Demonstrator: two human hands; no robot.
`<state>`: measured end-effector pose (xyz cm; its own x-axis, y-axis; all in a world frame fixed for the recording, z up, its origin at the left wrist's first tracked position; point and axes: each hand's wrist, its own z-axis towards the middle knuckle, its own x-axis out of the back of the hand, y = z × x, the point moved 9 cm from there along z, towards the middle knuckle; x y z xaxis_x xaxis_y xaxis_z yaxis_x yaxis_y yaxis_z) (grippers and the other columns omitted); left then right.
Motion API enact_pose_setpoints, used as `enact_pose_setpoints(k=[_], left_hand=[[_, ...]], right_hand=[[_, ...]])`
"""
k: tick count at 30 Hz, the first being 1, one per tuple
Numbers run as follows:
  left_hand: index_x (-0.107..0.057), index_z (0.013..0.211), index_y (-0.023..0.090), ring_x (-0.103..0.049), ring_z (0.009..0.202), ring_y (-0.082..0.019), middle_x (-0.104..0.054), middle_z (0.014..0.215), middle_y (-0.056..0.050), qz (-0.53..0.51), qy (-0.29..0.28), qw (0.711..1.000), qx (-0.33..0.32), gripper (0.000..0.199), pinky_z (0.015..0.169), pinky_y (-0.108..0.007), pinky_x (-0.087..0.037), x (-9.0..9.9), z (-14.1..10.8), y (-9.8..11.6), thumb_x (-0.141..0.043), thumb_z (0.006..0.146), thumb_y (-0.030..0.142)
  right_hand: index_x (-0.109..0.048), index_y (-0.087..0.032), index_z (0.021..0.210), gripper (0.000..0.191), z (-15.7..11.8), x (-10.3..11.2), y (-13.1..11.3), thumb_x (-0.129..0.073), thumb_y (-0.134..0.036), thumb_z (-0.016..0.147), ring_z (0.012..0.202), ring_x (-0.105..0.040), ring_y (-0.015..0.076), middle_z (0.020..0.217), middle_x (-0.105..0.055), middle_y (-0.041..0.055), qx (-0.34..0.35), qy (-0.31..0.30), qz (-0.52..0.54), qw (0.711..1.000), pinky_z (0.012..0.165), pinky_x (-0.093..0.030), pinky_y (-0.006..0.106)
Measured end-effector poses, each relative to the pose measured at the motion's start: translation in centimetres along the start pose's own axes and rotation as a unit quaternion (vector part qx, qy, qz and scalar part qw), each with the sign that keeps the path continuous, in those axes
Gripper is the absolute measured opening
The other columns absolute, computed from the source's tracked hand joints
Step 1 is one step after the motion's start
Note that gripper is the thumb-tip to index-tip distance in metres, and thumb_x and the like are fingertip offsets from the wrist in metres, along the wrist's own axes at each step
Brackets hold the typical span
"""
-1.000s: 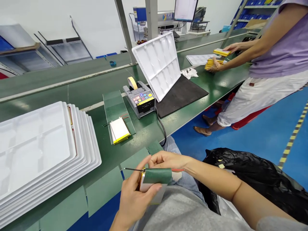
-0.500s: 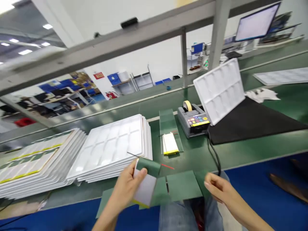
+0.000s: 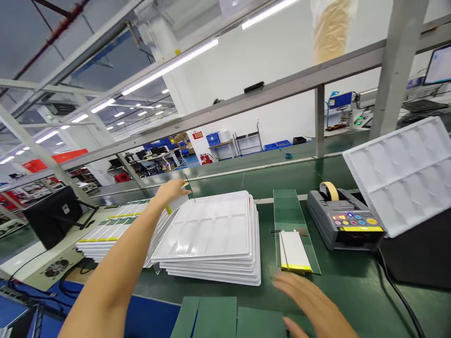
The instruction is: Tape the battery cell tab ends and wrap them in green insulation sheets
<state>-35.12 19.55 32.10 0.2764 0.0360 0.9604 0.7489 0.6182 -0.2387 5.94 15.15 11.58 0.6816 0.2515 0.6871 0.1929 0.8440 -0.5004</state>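
Note:
My left hand [image 3: 172,191] is stretched out to the far left, closed on a flat pouch battery [image 3: 178,203] with a white body, a yellow end and thin dark and red wires. It is above the meeting point of the white tray stack [image 3: 218,225] and a second tray stack [image 3: 118,229] whose top tray holds several similar batteries. Low on the right is my right hand [image 3: 312,303], slightly blurred, its fingers apart and nothing in them. Just beyond its fingertips, white pouch batteries [image 3: 295,249] with yellow ends lie on a clear plate [image 3: 289,206].
A grey tape dispenser [image 3: 343,220] with a yellow roll stands right of the plate. Behind it a white tray [image 3: 405,178] leans at a slant over a black mat [image 3: 423,258]. Green boards [image 3: 218,319] sit at the near edge. A metal rail [image 3: 282,91] crosses above the bench.
My left hand has carried the battery from the near edge to the far left, over the trays. My right hand has opened, near the batteries on the plate. The view has swung left and up.

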Motion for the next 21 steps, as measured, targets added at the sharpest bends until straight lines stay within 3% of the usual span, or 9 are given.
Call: enact_pose_setpoints(k=[2, 4, 7, 11, 15, 21], left_hand=[[-0.054, 0.115, 0.015, -0.058, 0.094, -0.022, -0.059, 0.108, -0.009, 0.016, -0.021, 1.0, 0.016, 0.042, 0.08, -0.041, -0.049, -1.1, 0.7, -1.8, -0.053, 0.087, 0.046], [-0.054, 0.114, 0.015, -0.058, 0.095, -0.022, -0.058, 0.109, -0.009, 0.028, -0.04, 0.999, 0.021, 0.039, 0.082, -0.042, -0.049, -2.4, 1.3, -3.1, -0.053, 0.088, 0.044], [-0.054, 0.114, 0.015, -0.056, 0.099, -0.022, -0.056, 0.113, -0.009, 0.046, -0.063, 0.997, 0.021, 0.036, 0.085, -0.043, -0.048, -4.5, 2.3, -4.5, -0.055, 0.088, 0.04], [-0.054, 0.115, 0.016, -0.054, 0.104, -0.024, -0.055, 0.116, -0.009, 0.054, -0.074, 0.996, 0.007, 0.034, 0.089, -0.046, -0.045, -7.0, 3.9, -5.1, -0.056, 0.088, 0.036], [-0.054, 0.115, 0.016, -0.053, 0.105, -0.024, -0.054, 0.118, -0.009, 0.031, -0.087, 0.996, -0.009, 0.034, 0.09, -0.047, -0.044, -9.3, 5.8, -4.3, -0.056, 0.088, 0.036], [-0.054, 0.114, 0.016, -0.054, 0.104, -0.024, -0.055, 0.116, -0.009, -0.029, -0.109, 0.994, -0.009, 0.034, 0.089, -0.046, -0.045, -12.3, 8.3, -3.5, -0.056, 0.087, 0.037]], right_hand=[[-0.032, -0.029, 0.138, 0.055, 5.3, -1.5, -2.2, -0.05, -0.028, 0.086, 0.128, -0.039, 0.0223, 0.141, -0.04, 0.0022, 0.085, -0.02, -0.045, 0.995, 0.105, -0.038, 0.04], [-0.034, -0.026, 0.137, 0.056, 9.4, -4.0, -3.0, -0.051, -0.029, 0.085, 0.133, -0.03, 0.0251, 0.145, -0.034, 0.0036, 0.119, -0.056, -0.063, 0.989, 0.109, -0.032, 0.046], [-0.043, -0.027, 0.131, 0.047, 12.4, -7.7, -2.7, -0.053, -0.033, 0.086, 0.129, -0.037, 0.0281, 0.139, -0.042, 0.006, 0.119, -0.087, -0.082, 0.986, 0.106, -0.035, 0.049], [-0.047, -0.03, 0.128, 0.039, 12.4, -9.6, -2.4, -0.051, -0.03, 0.089, 0.117, -0.051, 0.0277, 0.13, -0.053, 0.0055, 0.121, -0.039, -0.107, 0.986, 0.096, -0.044, 0.048], [-0.048, -0.029, 0.126, 0.04, 11.9, -9.4, -3.0, -0.055, -0.03, 0.086, 0.113, -0.054, 0.0283, 0.126, -0.056, 0.0046, 0.136, -0.004, -0.124, 0.983, 0.092, -0.047, 0.047], [-0.049, -0.028, 0.125, 0.04, 12.2, -9.0, -3.4, -0.054, -0.03, 0.086, 0.11, -0.057, 0.0277, 0.124, -0.058, 0.0043, 0.159, 0.003, -0.143, 0.977, 0.089, -0.05, 0.045]])
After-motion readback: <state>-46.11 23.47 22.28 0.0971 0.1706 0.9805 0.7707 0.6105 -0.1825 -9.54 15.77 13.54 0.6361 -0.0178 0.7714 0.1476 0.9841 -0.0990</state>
